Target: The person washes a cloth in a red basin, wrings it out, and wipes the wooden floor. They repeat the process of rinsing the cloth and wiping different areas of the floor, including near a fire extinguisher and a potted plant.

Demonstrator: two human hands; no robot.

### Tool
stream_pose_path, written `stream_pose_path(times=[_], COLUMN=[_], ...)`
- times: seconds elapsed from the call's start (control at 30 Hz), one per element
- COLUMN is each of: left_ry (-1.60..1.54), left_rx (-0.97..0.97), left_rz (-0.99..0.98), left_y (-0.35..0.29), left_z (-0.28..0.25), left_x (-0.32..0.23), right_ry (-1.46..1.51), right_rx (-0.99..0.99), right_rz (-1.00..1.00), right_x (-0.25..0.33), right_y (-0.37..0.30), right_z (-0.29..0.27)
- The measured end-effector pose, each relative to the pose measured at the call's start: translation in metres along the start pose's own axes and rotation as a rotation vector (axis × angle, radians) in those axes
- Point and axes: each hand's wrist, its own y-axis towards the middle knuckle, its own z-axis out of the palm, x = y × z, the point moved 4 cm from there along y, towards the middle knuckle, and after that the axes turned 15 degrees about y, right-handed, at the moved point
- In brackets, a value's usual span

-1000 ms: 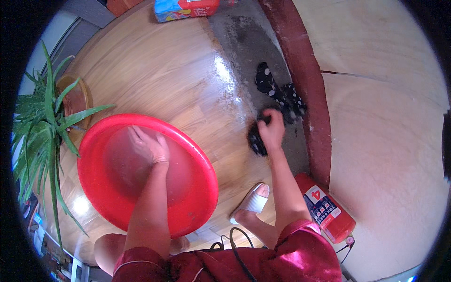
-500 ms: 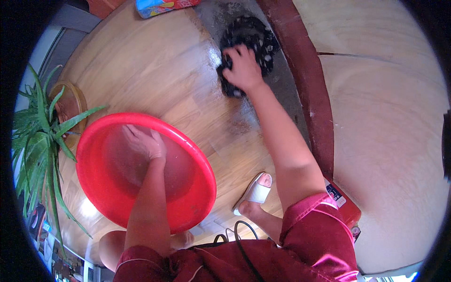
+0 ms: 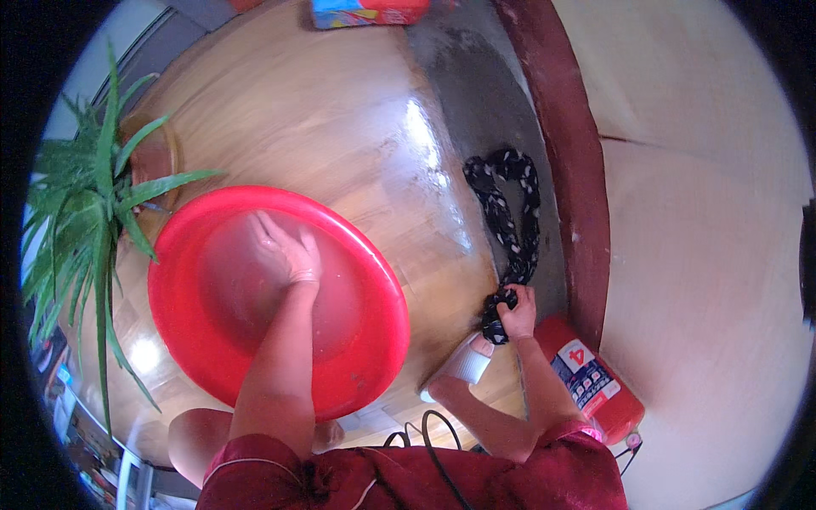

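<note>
A large red plastic basin (image 3: 361, 382) stands on the floor in front of me, with cloudy water in it. My left hand (image 3: 289, 252) reaches into the basin, partly in the water, fingers stretched out and holding nothing that I can see. On the right, my right hand (image 3: 518, 313) is closed on the near end of a wet black cloth (image 3: 501, 212) with white specks. The rest of the cloth trails away from me in a loop along the grey floor strip. My right hand is low, just beside my white slipper (image 3: 467, 361).
At the left stands a spiky aloe plant (image 3: 98, 204) in a brown pot. A red fire extinguisher (image 3: 620, 408) lies near my right forearm, by the pale wall (image 3: 697, 255). A blue and red package (image 3: 365, 12) is at the far edge. The wood floor (image 3: 340, 110) shines wet.
My right hand has pulled back toward me, and the bunched cloth is now stretched into a long loop. My left hand stays in the basin. The view has shifted slightly.
</note>
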Motion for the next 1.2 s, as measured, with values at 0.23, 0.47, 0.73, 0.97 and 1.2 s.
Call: stream_pose_path(times=[0.23, 0.47, 0.73, 0.97, 1.2], left_ry=[-0.053, -0.033, -0.055, -0.089, 0.027], left_rx=[-0.053, -0.063, -0.027, -0.003, 0.234], left_rz=[-0.019, -0.037, -0.061, -0.073, -0.141], left_y=[-0.005, -0.007, -0.009, -0.013, -0.005], left_z=[0.009, 0.013, 0.015, 0.017, 0.014], left_x=[0.002, 0.005, 0.01, 0.005, 0.012], right_ry=[0.175, 0.031, -0.139, -0.157, -0.105], right_rx=[-0.1, -0.132, 0.021, 0.05, 0.03], right_rz=[-0.389, -0.524, -0.477, -0.474, -0.319], right_x=[0.138, 0.294, 0.288, 0.197, 0.132], right_y=[0.113, 0.249, 0.242, 0.171, 0.117], right_z=[0.051, 0.084, 0.086, 0.06, 0.053])
